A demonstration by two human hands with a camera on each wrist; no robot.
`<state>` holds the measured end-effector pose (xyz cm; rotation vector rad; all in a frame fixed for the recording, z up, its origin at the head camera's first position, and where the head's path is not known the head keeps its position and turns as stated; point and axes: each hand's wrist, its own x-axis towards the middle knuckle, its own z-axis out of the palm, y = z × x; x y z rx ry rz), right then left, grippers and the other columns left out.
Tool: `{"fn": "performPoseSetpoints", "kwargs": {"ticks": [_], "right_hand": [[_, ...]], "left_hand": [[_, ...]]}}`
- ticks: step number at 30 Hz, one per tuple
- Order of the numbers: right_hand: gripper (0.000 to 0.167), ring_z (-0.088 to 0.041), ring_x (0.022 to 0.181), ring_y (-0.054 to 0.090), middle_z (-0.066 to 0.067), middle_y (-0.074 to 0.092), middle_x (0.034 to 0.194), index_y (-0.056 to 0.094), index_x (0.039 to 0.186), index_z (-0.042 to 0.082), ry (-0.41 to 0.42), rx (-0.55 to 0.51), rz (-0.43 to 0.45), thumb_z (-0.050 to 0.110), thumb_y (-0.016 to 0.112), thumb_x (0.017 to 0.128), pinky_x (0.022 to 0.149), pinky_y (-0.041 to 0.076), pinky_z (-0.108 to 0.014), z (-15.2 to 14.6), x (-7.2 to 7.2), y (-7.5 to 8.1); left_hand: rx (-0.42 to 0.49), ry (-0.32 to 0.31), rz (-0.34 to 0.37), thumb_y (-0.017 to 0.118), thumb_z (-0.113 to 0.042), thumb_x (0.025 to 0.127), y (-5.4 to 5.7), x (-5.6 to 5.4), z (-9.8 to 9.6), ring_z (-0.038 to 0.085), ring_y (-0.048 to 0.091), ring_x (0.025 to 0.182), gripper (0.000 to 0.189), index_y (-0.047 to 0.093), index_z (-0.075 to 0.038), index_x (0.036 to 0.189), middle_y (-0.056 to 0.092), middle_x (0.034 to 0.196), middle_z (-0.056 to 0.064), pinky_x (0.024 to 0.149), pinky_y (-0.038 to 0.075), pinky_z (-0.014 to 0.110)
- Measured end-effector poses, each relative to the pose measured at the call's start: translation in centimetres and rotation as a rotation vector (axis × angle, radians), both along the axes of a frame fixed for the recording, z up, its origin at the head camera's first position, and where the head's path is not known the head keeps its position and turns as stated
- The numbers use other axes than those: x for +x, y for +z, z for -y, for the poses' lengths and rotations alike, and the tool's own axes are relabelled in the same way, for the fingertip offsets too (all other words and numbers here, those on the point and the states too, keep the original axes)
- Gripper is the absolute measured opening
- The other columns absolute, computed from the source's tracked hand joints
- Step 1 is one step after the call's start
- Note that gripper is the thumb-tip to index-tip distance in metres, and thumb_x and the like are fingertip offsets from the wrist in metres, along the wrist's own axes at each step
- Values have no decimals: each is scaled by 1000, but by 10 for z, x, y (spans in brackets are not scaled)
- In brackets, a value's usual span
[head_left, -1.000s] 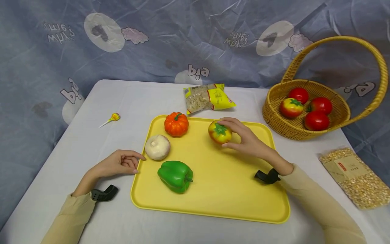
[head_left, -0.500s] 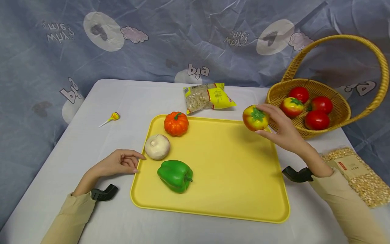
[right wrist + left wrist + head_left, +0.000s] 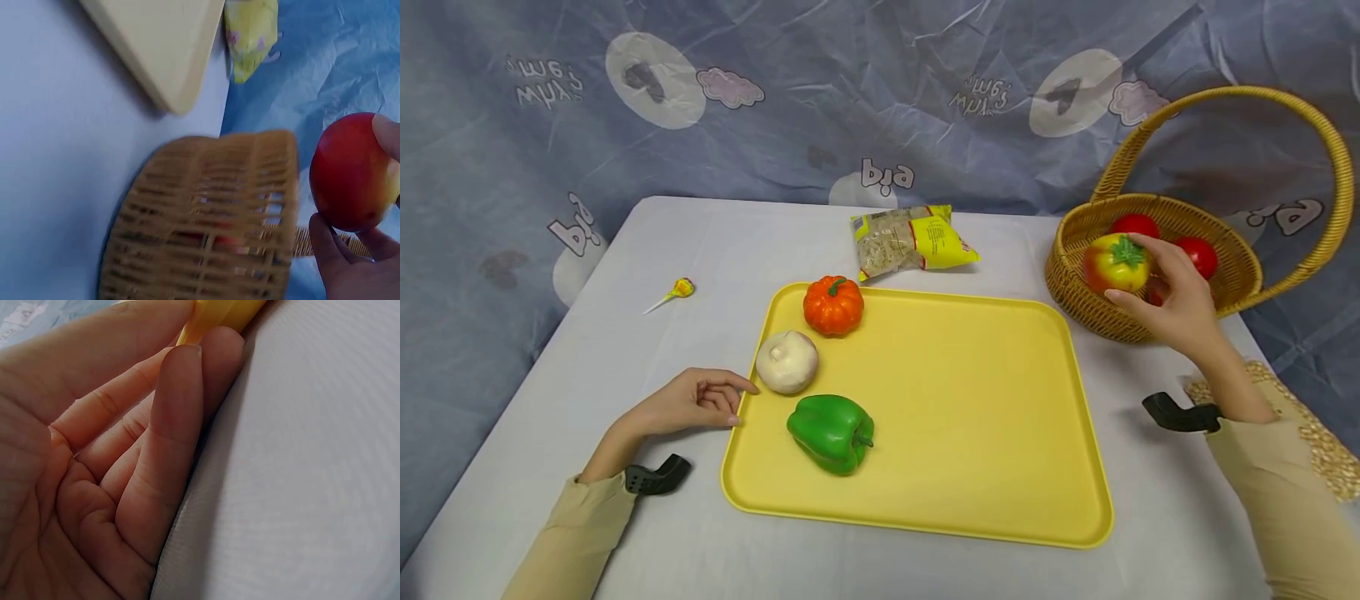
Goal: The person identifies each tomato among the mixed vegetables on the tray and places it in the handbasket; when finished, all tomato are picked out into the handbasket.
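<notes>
My right hand [image 3: 1180, 304] grips a red-and-yellow toy tomato [image 3: 1116, 263] with a green leafy top, held over the left side of a wicker basket [image 3: 1071, 304]. In the right wrist view this tomato [image 3: 350, 172] shows its red side, above the basket's rim. Red tomatoes [image 3: 1199, 255] lie inside the basket, partly hidden by the hand. At the left rim of a yellow tray [image 3: 962, 417], my left hand [image 3: 688, 402] holds the edge between thumb and fingers. On the tray sit an orange pumpkin [image 3: 833, 307], a white mushroom-like vegetable [image 3: 787, 363] and a green bell pepper [image 3: 831, 435].
The basket's tall arched handle [image 3: 1262, 92] rises on the right. Behind the tray lies a yellow-and-clear packet [image 3: 913, 242]. A lollipop [image 3: 681, 289] is at the far left, and a bag of yellow kernels [image 3: 1326, 446] lies at the right, partly under the right arm.
My right hand has carried the red-and-yellow tomato from above the tray rightward and up to over the basket. The left hand has stayed at the tray's rim.
</notes>
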<state>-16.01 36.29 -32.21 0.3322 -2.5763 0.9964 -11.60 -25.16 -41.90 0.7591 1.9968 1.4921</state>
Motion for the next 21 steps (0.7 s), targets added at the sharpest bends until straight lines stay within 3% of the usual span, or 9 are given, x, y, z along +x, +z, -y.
{"fn": "performPoseSetpoints", "kwargs": {"ticks": [3,5,9,12,21], "right_hand": [[70,10,97,37,24,42,119,43,140,23,-57,45,47,10,73,78,79,31,2,-12,-2,-2],[69,7,95,35,15,46,119,41,141,23,-92,92,95,17,72,80,80,32,-9,-18,-3,-3],[69,-21,105,42,-19,45,131,35,144,17,-108,187,233,28,67,85,89,38,-43,-30,-8,-4],[72,-44,110,39,-29,40,135,31,145,11,-85,226,316,30,66,85,90,32,-64,-35,-14,-3],[72,-45,110,38,-31,37,136,31,142,3,-54,324,474,35,64,88,94,33,-66,-37,-36,-7]], "left_hand": [[0,-1,-1,68,1,81,-1,0,0,-5,55,66,44,51,15,119,63,83,-11,60,50,14],[1,0,1,68,1,81,-1,0,0,-5,56,67,44,51,15,120,63,83,-11,60,50,15],[3,0,2,68,1,81,-1,0,0,-4,57,67,44,51,15,120,63,83,-11,60,50,15],[1,0,-6,68,2,81,-2,0,0,-4,57,67,43,52,14,119,63,83,-9,60,50,15],[3,-1,-12,68,1,81,0,0,-1,-4,55,66,42,53,14,118,64,82,-5,59,49,15]]}}
